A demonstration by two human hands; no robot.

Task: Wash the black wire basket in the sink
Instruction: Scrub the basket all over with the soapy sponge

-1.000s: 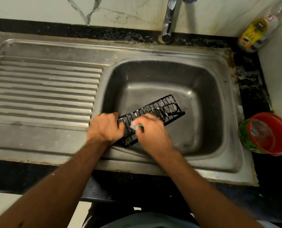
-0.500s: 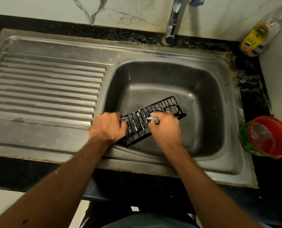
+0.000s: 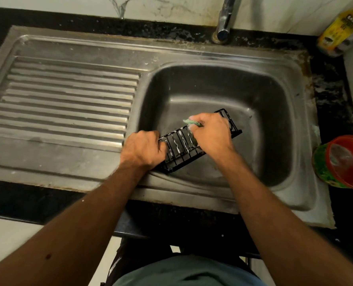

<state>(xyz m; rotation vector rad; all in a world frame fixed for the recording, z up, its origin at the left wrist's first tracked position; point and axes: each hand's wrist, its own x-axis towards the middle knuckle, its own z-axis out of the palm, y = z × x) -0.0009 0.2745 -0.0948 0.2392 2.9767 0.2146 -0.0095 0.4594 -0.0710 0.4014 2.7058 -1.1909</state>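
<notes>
- Reaching in from the bottom edge, two bare forearms cross the dark counter front; the person's body below them is cut off by the frame, and only a grey-green cloth patch shows.
- The left hand (image 3: 143,148) is curled round the near-left end of the black wire basket (image 3: 181,149), its fingertips hidden under the wires.
- The basket lies tilted, its near end against the front-left wall of the sink (image 3: 274,182) and its far end out over the basin floor. White foam streaks several of its bars.
- The right hand (image 3: 211,134) covers the basket's far half, so that part of the wires cannot be made out. It pinches a pale green scrubber (image 3: 191,122) against the upper rim; only a small corner of the scrubber sticks out past the fingers.
- The ribbed drainboard (image 3: 64,104) stretches off to the left.
- A red-rimmed tub (image 3: 344,163) sits on the counter at right, cut by the frame edge.
- Further back, the tap (image 3: 225,19) is cut off at the top, and a yellow-labelled bottle (image 3: 340,30) stands blurred in the far-right corner, its label unreadable.
</notes>
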